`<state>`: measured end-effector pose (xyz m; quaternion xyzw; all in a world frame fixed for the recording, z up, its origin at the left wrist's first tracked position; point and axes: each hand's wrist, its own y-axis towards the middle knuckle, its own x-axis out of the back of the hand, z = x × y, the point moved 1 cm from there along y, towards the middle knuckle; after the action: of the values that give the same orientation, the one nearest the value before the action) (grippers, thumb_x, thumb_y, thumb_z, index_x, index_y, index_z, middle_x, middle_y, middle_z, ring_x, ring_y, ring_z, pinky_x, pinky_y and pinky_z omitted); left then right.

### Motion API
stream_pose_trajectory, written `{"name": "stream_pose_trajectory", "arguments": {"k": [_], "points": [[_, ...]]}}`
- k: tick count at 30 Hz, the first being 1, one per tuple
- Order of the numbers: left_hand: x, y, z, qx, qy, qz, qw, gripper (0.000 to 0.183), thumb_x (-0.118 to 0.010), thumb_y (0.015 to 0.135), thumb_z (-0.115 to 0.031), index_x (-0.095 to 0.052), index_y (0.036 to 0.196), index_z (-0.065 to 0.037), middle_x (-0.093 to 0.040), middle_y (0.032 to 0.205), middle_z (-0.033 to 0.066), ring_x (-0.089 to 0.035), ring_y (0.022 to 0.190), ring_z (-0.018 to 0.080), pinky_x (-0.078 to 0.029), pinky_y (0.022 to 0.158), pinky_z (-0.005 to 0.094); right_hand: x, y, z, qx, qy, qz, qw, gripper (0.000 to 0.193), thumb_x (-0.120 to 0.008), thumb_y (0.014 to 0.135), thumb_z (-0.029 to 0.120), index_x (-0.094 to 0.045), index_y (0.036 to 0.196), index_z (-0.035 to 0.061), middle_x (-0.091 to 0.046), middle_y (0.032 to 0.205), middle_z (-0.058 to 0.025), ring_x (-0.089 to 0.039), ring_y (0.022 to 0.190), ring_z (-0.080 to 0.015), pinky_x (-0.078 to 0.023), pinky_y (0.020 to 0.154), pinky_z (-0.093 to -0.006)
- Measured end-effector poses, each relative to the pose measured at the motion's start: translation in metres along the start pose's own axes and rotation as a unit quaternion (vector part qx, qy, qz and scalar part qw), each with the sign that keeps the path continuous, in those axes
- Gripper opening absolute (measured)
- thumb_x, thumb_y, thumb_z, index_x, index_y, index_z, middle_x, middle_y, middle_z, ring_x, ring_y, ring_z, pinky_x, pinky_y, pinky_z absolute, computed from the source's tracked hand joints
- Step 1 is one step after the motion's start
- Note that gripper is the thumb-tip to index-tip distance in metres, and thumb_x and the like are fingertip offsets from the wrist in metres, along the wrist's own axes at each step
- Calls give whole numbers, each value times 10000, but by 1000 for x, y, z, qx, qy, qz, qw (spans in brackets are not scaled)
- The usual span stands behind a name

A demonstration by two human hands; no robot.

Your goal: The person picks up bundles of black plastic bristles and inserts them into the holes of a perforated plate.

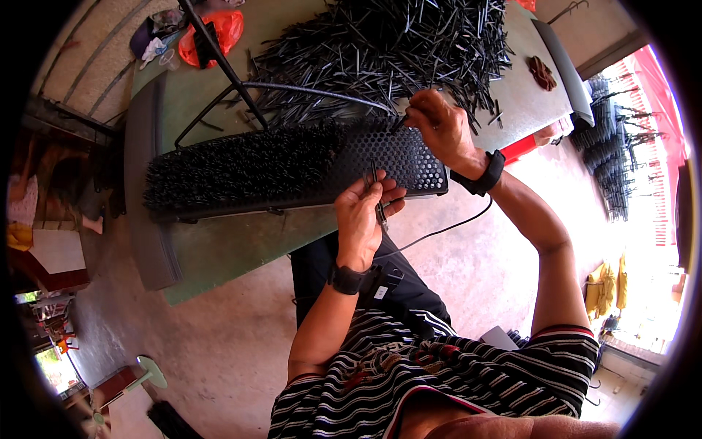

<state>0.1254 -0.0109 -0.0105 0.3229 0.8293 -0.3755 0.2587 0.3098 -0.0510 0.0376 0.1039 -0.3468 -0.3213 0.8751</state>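
Observation:
My left hand holds a few thin black pins upright at the near edge of a long black perforated board. The board's left part is packed with black pins standing in its holes; its right part shows bare holes. My right hand pinches one black pin over the board's far right corner. Behind it a big heap of loose black pins covers the green table. Both wrists wear black bands.
A black metal stand and a black cable cross the table behind the board. An orange bag lies at the far left corner. Stacked black frames stand to the right. A concrete floor lies below.

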Motion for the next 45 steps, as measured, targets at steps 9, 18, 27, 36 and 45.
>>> {"name": "stream_pose_trajectory", "arguments": {"k": [9,18,27,36,45], "points": [[3,1,-2,8,-24,5,1000,184,-479,906,-63,-553,1057,11,-614,954,148,-633,878,292,-539,752,425,-2,4,-8,123,-116,57,984,132,-563,787,3,-530,914,5,-604,779,-138,-613,685,-297,-491,567,-351],[15,10,-2,27,-96,62,993,184,-431,909,-33,-539,1055,-5,-606,1002,157,-618,926,261,-521,780,402,5,-21,35,422,-149,152,881,295,-636,658,84,-595,948,50,-551,908,-84,-588,718,-223,-489,529,-317],[0,9,2,96,-120,62,986,200,-419,923,-74,-516,1090,-20,-594,1036,161,-594,957,252,-496,788,372,10,-47,28,370,-86,254,889,336,-682,644,76,-609,961,-8,-600,995,-114,-610,797,-262,-535,603,-332],[-8,1,0,101,-65,80,990,281,-360,916,-33,-483,1166,0,-570,1030,158,-586,967,318,-479,858,456,15,-12,1,-23,35,17,999,191,-527,850,-23,-465,1031,-15,-664,793,-123,-673,724,-170,-516,611,-249],[-7,3,5,101,-66,72,990,281,-362,920,-30,-468,1171,39,-563,991,152,-591,946,302,-482,874,448,5,-3,-8,-56,47,22,997,176,-517,868,8,-444,1027,-8,-659,773,-136,-677,728,-182,-517,614,-247]]}}
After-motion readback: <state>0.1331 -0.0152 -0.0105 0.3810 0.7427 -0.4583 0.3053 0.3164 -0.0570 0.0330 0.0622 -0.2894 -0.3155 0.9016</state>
